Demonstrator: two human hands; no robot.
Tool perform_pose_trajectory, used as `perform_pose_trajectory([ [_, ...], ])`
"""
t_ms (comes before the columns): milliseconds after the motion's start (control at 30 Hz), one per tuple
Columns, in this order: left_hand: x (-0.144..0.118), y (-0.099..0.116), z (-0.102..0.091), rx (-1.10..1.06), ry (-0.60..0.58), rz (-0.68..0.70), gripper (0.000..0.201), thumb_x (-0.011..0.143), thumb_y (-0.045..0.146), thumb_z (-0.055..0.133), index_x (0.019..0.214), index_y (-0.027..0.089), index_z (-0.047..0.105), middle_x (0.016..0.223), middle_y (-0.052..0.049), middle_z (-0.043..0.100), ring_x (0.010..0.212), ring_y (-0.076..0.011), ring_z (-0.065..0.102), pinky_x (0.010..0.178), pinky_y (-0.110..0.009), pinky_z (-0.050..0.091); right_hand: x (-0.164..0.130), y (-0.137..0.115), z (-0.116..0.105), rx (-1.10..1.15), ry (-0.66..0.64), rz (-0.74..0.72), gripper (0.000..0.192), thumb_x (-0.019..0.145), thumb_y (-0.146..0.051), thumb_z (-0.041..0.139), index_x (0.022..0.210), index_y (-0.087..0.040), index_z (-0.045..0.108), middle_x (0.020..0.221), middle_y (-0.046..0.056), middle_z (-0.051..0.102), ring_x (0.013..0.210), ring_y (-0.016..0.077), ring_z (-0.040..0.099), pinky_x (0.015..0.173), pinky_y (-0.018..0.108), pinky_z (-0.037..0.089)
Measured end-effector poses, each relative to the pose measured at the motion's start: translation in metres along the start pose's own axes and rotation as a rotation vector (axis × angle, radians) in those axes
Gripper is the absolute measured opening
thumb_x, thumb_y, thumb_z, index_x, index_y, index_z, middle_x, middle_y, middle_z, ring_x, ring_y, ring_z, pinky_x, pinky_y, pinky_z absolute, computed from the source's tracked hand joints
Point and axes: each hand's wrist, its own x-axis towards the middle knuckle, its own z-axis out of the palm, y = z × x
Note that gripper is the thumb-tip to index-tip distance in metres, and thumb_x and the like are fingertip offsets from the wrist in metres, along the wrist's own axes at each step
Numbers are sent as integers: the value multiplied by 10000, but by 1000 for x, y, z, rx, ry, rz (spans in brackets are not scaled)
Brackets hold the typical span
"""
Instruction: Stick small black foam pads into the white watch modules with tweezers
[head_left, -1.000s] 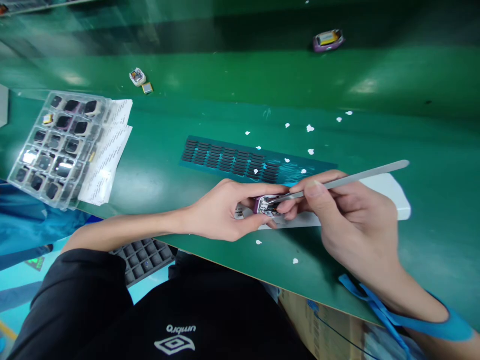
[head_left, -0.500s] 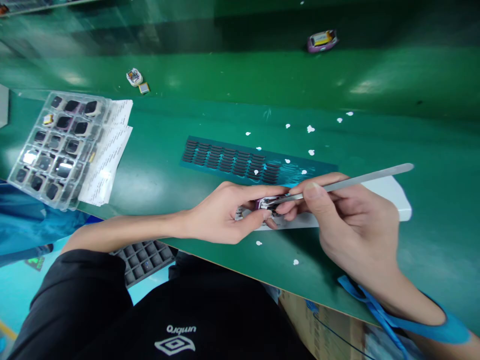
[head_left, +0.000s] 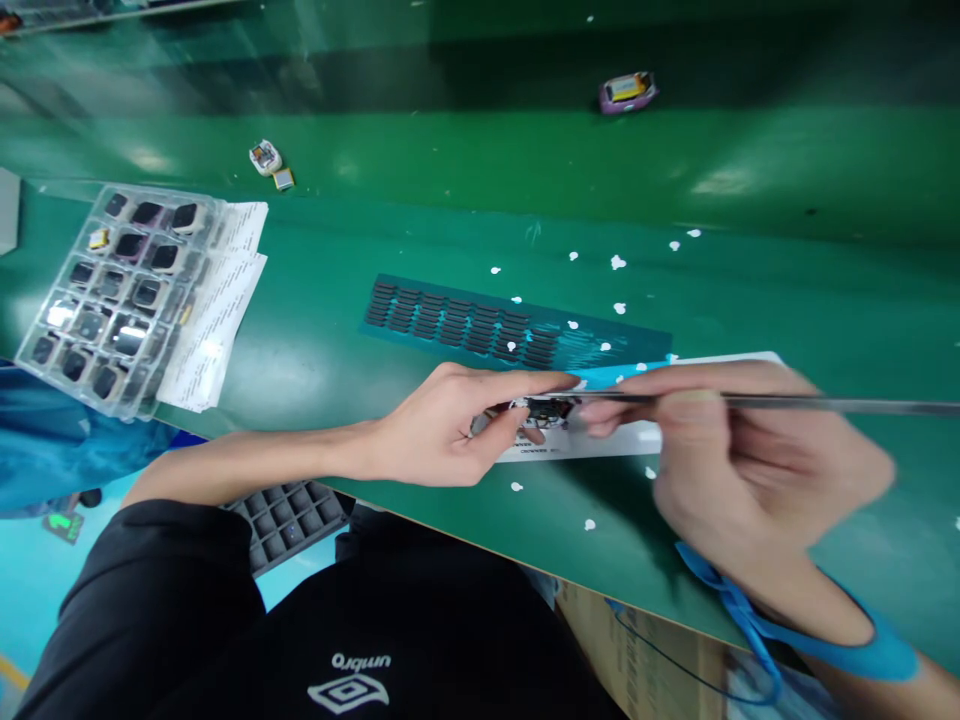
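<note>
My left hand (head_left: 442, 425) is closed around a small opened watch case (head_left: 547, 411), pinching its left end between thumb and fingers. Dark parts and fine wiring show inside the case. In my right hand (head_left: 757, 455) is a slim, flat metal tool (head_left: 817, 403), pinched between thumb and fingers. It lies nearly level, its left end over the case's upper edge and its other end running past the right border of the picture. The right fingertips are beside the case's right end, and blur hides whether they touch it. Beneath the hands lies a white printed sheet (head_left: 600, 442).
A dark-blue sheet with rows of black strips (head_left: 450, 318) lies beyond my hands, small white stickers (head_left: 618, 262) scattered around. A clear tray of watches (head_left: 90, 320) stands left on papers (head_left: 217, 330). Farther back are a purple case (head_left: 627, 95) and a white case (head_left: 265, 157).
My right hand has shifted right, and the metal tool has swung from a slant to nearly level. My left hand keeps the watch case in almost the same place.
</note>
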Motion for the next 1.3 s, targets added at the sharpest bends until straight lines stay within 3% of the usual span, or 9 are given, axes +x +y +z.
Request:
perform_pose_trajectory([
  [167,5,-3,-7,-103,47,-54,371,1077,268,500,1405,142,618,1088,-82,830,783,-136,756,665,-225,578,14,7,-8,-142,160,26,160,1052,-355,660,1016,-258,782,846,22,768,697,175,747,601,337,612],
  [300,13,-9,-14,-155,134,-122,337,1107,320,468,1313,114,638,1042,-98,813,884,-161,780,697,-244,572,20,18,-15,-341,-31,-3,123,1014,-279,706,947,-257,807,901,15,805,799,185,759,703,344,601],
  [433,17,-20,-17,155,137,22,279,1104,299,469,1240,159,669,1120,-97,783,1022,-195,730,891,-335,555,20,26,-17,-406,-106,-95,108,1001,-257,719,996,-256,827,922,15,819,829,201,753,723,351,577],
  [533,17,-28,-16,349,93,126,300,1116,278,437,1274,157,661,1221,-129,732,1231,-237,644,1012,-387,493,20,29,-17,-409,-137,-50,124,1008,-275,711,1017,-247,831,958,20,822,869,207,761,736,353,583],
  [700,18,-29,-14,392,-85,95,321,1133,251,395,1327,181,641,1247,-106,727,1300,-245,582,1044,-386,412,17,28,-15,-316,-132,72,113,1010,-298,716,1040,-317,824,1001,-12,820,889,241,775,768,419,607],
  [1000,23,-33,-13,459,-151,58,298,1116,217,400,1268,192,656,1262,-91,754,1283,-251,573,1069,-430,402,25,28,-16,-408,33,-193,187,1011,-180,689,1111,-272,819,1057,36,816,878,239,781,732,409,628],
  [1167,16,-6,-13,293,-205,241,173,1052,325,544,1035,284,711,1245,-29,781,1190,-248,670,1174,-516,446,26,25,-23,-413,-46,-295,389,993,-117,702,1285,-366,763,1136,18,802,896,233,782,747,411,623],
  [1233,13,8,-16,107,-96,233,136,1026,396,589,1007,304,687,1171,-14,797,1091,-239,719,1111,-495,522,24,22,-24,-449,-78,-413,540,964,-60,718,1379,-405,701,1203,13,781,994,249,778,803,435,628],
  [1300,14,13,-22,-136,184,105,132,1055,353,522,1087,280,628,1085,-40,798,984,-219,742,957,-440,592,22,20,-24,-474,-72,-495,614,938,-33,741,1419,-407,670,1237,17,767,1077,268,767,777,431,629],
])
